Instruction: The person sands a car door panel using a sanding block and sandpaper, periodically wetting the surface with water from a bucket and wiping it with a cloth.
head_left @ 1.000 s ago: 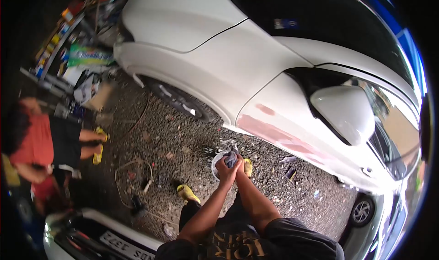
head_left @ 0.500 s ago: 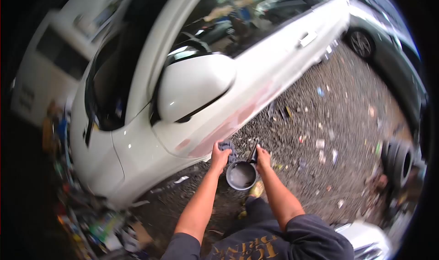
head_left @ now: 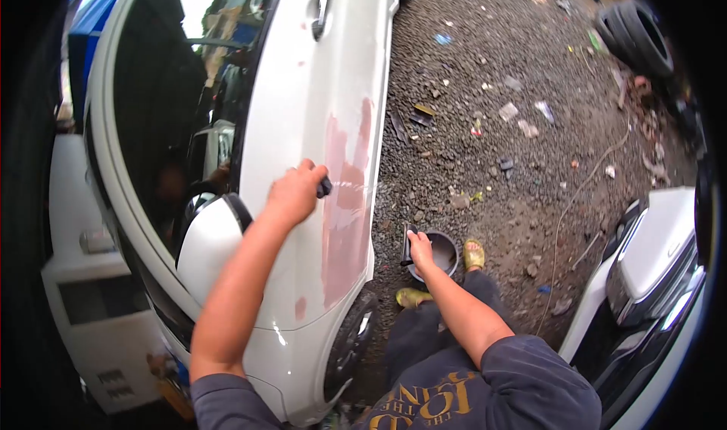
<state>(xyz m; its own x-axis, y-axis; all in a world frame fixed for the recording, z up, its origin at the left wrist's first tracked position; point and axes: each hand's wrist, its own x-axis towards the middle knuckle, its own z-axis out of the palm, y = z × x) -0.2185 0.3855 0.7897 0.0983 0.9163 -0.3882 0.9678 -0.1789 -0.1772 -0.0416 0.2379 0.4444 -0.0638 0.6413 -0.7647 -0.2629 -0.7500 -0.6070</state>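
My left hand is closed on a crumpled dark cloth, held up against the white car's door. Beside it, pinkish-brown patches with wet-looking streaks run down the lower door panel. Lower and to the right, my right hand grips a dark flat block, whose exact kind I cannot tell. That hand overlaps the left rim of a round dark bucket with greyish contents, near my feet.
A side mirror juts out left of my left forearm, and the car's front wheel is below the door. Gravel with scattered litter spreads to the right. Stacked tyres stand at upper right; a white car part lies at lower right.
My view has turned toward the door panel. My left hand has moved from beside the bucket up to the door with the cloth. My right hand stays by the bucket.
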